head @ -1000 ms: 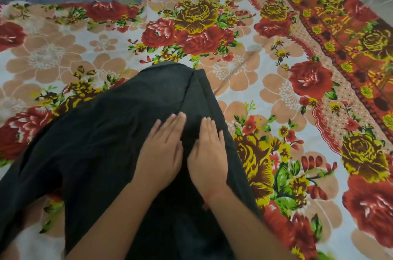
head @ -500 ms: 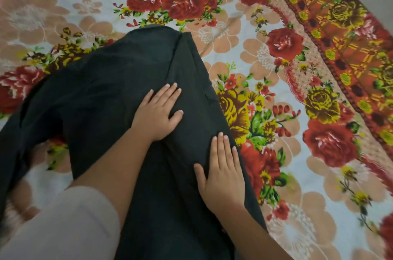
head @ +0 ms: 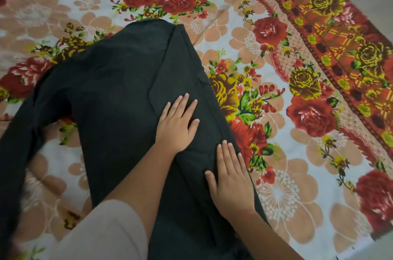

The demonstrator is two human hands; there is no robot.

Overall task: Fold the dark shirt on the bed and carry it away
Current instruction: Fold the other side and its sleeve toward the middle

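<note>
1. Head view: a second ago we saw both hands side by side on the dark shirt [head: 114, 89]. Now the right hand [head: 230, 179] sits lower in the frame than the left hand [head: 177, 125].
2. Both hands lie flat, fingers straight and close together, pressing the shirt and gripping nothing.
3. The shirt spreads across the centre and left of the frame on the floral bedsheet [head: 297, 164].

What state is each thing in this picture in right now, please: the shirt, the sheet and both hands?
dark shirt: lying on the bed, its right side folded inward, one sleeve stretched out to the left, fold not finished
left hand: open, palm flat on the shirt's folded part
right hand: open, palm flat on the shirt near its right edge
floral bedsheet: spread out, lying under the shirt
</note>
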